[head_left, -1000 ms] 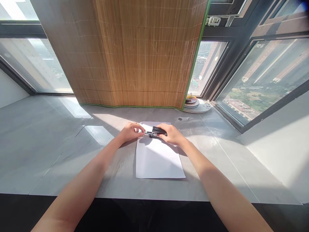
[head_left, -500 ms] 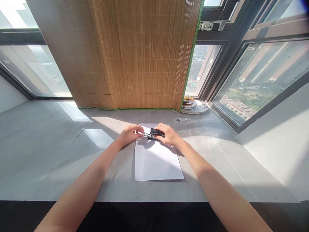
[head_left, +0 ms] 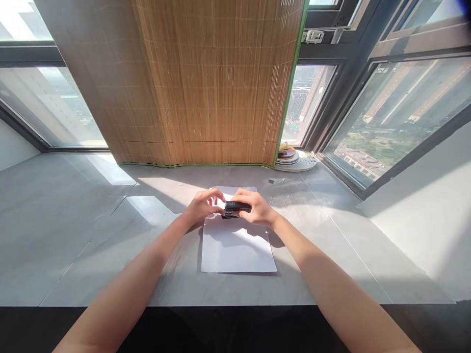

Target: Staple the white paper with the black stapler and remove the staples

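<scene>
A black stapler (head_left: 237, 207) is held above the upper part of a white sheet of paper (head_left: 237, 250). My right hand (head_left: 257, 208) wraps around its rear end, fingers over the top and thumb along the lower side. At the front end, my left hand (head_left: 206, 205) has its curled index finger and thumb tips against the stapler's nose. The stapler's upper arm lies down close to its base. Shadows of the hands and stapler fall across the paper.
The paper lies on a grey tiled sill (head_left: 110, 255) with a dark front edge. Behind it hangs a bamboo blind (head_left: 206, 88). A stack of plates (head_left: 289, 159) stands at the back right, near a small dark piece (head_left: 271, 181) on the tiles. Windows surround the sill.
The stapler's upper arm has come down, and the metal part that showed at its front is no longer visible. My left fingers have moved slightly right, onto the front end.
</scene>
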A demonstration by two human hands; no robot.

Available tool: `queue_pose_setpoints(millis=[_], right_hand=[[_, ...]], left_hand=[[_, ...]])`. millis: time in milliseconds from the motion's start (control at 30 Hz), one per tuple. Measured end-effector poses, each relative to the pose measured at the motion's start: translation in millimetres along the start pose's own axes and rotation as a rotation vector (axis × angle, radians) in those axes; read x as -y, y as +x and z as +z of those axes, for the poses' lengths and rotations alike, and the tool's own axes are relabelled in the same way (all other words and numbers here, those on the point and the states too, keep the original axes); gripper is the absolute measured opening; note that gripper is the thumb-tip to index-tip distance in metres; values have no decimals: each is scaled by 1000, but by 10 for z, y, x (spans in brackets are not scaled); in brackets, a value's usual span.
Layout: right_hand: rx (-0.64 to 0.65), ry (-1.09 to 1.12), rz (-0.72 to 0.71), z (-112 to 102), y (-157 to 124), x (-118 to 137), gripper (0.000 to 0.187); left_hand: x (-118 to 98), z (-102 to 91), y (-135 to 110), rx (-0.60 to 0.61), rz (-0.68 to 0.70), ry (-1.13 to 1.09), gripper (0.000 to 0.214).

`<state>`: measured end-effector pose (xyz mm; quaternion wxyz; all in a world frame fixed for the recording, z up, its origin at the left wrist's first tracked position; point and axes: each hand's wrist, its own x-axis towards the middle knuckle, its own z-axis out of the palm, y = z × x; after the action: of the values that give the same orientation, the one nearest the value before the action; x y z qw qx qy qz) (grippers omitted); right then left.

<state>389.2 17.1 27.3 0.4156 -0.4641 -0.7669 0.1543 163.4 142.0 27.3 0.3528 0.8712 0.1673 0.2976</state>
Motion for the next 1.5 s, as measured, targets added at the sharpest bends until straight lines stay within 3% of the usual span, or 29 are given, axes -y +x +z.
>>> queue_pose_setpoints(millis=[233,433,500,633,733,867,1033,1233,1500], right_hand=[[-24,76,51,93,16,77,30],[-21,89,42,139,24,60,26],[-30,75,65,170,32,33,27],[18,64,110,237,69,-19,27],[81,65,105,227,103,-24,24],[245,98,158,33,74,-2,25],[403,114,303,-399,-105,-40,19],[432,65,415,-728,-308,-100,24],[372,19,554,-1008,-734,52,16]], left_hand=[[-28,-34,-7,-68,24,0,39],[44,-78,15,-37,51,28,37],[86,-129,20,-10,0,29,38],[190,-274,13,195,-198,-121,44],[273,-353,9,172,-319,-307,40],[352,-394,25,75,-335,-500,41],[373,-403,22,138,-352,-460,43],[367,-395,19,135,-347,-436,45],[253,-406,8,175,-371,-430,42]])
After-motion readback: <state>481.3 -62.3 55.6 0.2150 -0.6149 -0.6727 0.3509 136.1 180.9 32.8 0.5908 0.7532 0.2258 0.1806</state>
